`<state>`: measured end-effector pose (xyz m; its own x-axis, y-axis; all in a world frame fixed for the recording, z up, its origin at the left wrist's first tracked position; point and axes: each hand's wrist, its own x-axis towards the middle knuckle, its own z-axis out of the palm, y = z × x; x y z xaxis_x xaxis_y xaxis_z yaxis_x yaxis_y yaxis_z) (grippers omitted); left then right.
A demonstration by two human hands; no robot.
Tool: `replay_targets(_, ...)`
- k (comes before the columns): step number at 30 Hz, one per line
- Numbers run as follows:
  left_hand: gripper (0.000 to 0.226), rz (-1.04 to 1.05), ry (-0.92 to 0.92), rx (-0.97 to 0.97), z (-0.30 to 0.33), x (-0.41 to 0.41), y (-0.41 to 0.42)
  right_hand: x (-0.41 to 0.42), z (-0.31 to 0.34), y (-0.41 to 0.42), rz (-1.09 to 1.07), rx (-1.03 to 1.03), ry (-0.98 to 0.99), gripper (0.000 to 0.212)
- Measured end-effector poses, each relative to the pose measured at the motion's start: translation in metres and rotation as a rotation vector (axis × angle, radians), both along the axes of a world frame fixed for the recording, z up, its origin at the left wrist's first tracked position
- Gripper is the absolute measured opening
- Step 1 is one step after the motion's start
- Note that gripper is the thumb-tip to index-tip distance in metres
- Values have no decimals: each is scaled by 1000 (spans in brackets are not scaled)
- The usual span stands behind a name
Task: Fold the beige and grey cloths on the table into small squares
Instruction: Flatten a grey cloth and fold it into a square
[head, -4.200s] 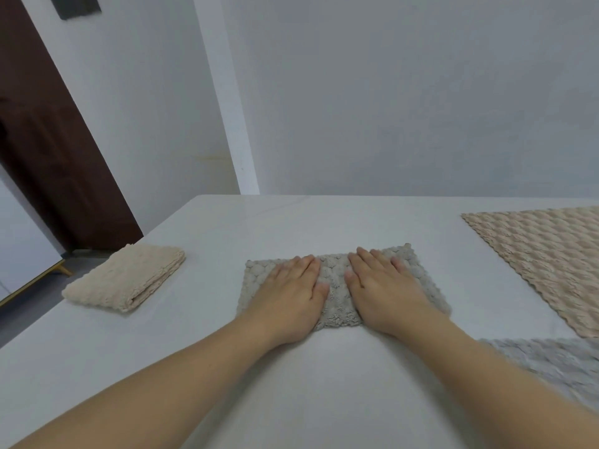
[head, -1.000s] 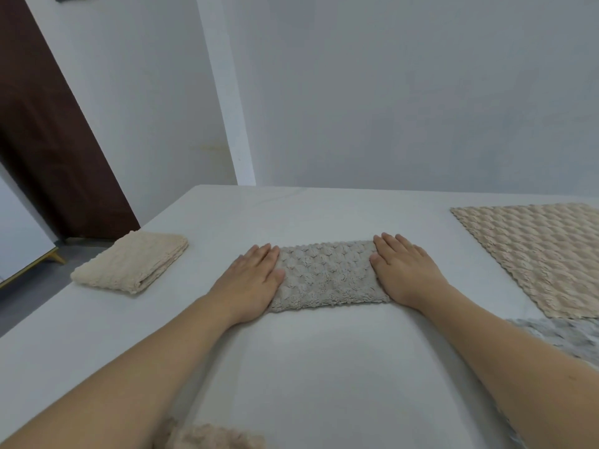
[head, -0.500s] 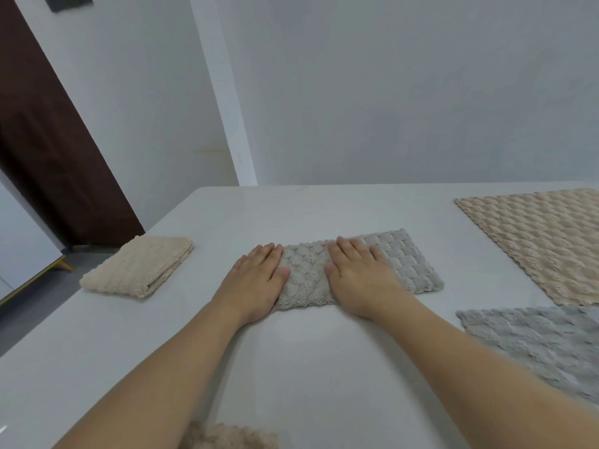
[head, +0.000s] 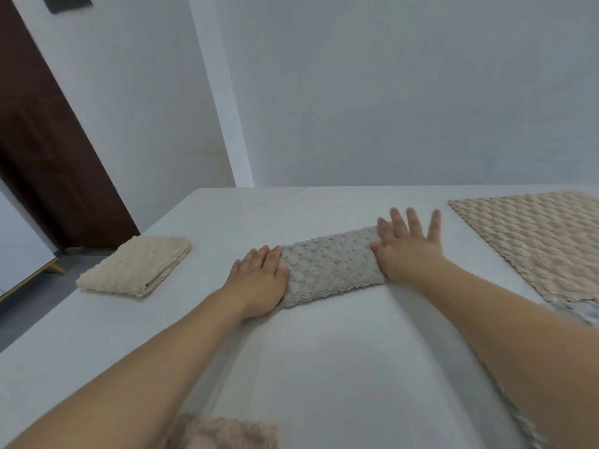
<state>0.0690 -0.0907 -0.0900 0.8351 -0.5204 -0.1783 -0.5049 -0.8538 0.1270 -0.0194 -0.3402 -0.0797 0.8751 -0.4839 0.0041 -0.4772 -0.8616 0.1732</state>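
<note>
Neither grip closes on anything: the left hand (head: 259, 281) lies flat, fingers straight and together, pressing the left end of the folded grey cloth (head: 330, 265), and the right hand (head: 406, 246) rests palm-down on the cloth's right end with its fingers spread and reaching past the far edge onto the worktop (head: 324, 367). That grey cloth is a long narrow strip lying across the middle of the worktop, between the two hands.

Pale, smooth and nearly white, the worktop runs back to a light grey wall (head: 405, 92). At the left a white wall corner (head: 220, 108) stands beside a dark brown door (head: 42, 140), and a strip of grey floor shows below it.

A folded beige cloth (head: 136, 265) sits as a small thick square well to the left of the hands, near the worktop's left edge. An unfolded beige cloth (head: 534, 241) lies spread flat at the far right, apart from the right hand. Just beneath it, at the right edge of the view, a bit of another grey cloth (head: 570, 311) shows, partly hidden by the right forearm. At the bottom edge a corner of a further beige cloth (head: 227, 432) peeks in, just beside the left forearm.

Both forearms are bare and stretch forward from the lower corners, angled inward toward the strip.
</note>
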Motion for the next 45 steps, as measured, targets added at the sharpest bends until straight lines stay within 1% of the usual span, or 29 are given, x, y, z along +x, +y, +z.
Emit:
replay_targets(2, 71, 26, 114, 142, 9, -21, -6, 10, 22, 3, -13, -194, 49, 60)
replay_targets(3, 81, 4, 151, 215, 15, -35, -7, 17, 33, 8, -19, -224, 65, 54)
replay_targets(4, 90, -23, 178, 271, 22, -48, -7, 23, 44, 16, -28, -184, 125, 41)
replay_targets(6, 95, -45, 227, 323, 39, -68, -3, 35, 50, 33, 31, 62, 266, 19)
replay_targets(7, 92, -62, 240, 330, 49, -76, 0, 37, 49, 43, 69, 190, 332, 20)
replay_targets(8, 86, -82, 249, 331, 59, -81, 5, 37, 47, 50, 80, 234, 358, 22)
replay_targets(10, 72, -103, 280, 288, 70, -83, 11, 33, 40, 53, 87, 291, 221, 27)
replay_targets(12, 70, -76, 420, 217, 76, -89, 14, 25, 29, 48, 110, 401, 16, 53)
replay_targets(13, 72, -67, 512, 179, 76, -93, 13, 18, 23, 49, 148, 478, -43, 61)
replay_targets(14, 73, -76, 577, 154, 75, -97, 13, 11, 17, 50, 199, 512, -93, 63)
replay_targets(15, 73, -108, 568, 154, 72, -101, 13, 3, 14, 54, 236, 484, -139, 61)
replay_targets(17, 64, -204, 339, 141, 65, -100, 17, -15, 13, 63, 301, 392, -300, 51)
replay_targets(19, 51, -289, 83, 130, 58, -96, 23, -36, 22, 73, 369, 347, -472, 33)
replay_targets(20, 45, -323, -12, 136, 57, -95, 25, -48, 28, 78, 421, 347, -504, 23)
replay_targets(21, 41, -348, -92, 147, 54, -95, 27, -59, 33, 81, 475, 365, -462, 15)
replay_targets(22, 37, -376, -161, 159, 52, -96, 28, -69, 36, 83, 528, 405, -363, 14)
replay_targets(24, 30, -463, -305, 200, 47, -99, 30, -85, 38, 88, 588, 451, -90, 31)
replay_targets(25, 24, -527, -391, 203, 43, -99, 32, -90, 37, 90, 594, 426, 23, 41)
replay_targets(26, 16, -598, -486, 204, 40, -98, 33, -93, 34, 91, 595, 371, 92, 49)
replay_targets(28, 2, -659, -607, 232, 45, -99, 34, -98, 31, 93, 607, 280, 138, 59)
replay_targets(30, 10, -611, -571, 235, 46, -103, 34, -104, 36, 96, 590, 326, 135, 54)
replay_targets(31, 16, -566, -490, 264, 48, -105, 35, -105, 39, 97, 576, 358, 133, 44)
replay_targets(33, 15, -504, -351, 260, 55, -109, 33, -107, 49, 99, 597, 340, 172, 24)
replay_targets(35, 21, -431, -130, 178, 64, -109, 32, -109, 59, 101, 596, 339, 240, 6)
replay_targets(36, 24, -388, 6, 153, 71, -111, 32, -110, 65, 101, 574, 375, 279, 3)
replay_targets(38, 22, -345, 193, 108, 79, -112, 31, -109, 75, 98, 505, 477, 353, 6)
replay_targets(41, 13, -348, 271, -12, 81, -109, 31, -104, 82, 91, 421, 569, 403, 11)
replay_targets(43, 15, -290, 344, -116, 79, -99, 30, -97, 82, 86, 363, 593, 415, 13)
replay_targets(45, 15, -237, 389, -217, 79, -87, 27, -87, 83, 77, 320, 687, 382, 16)
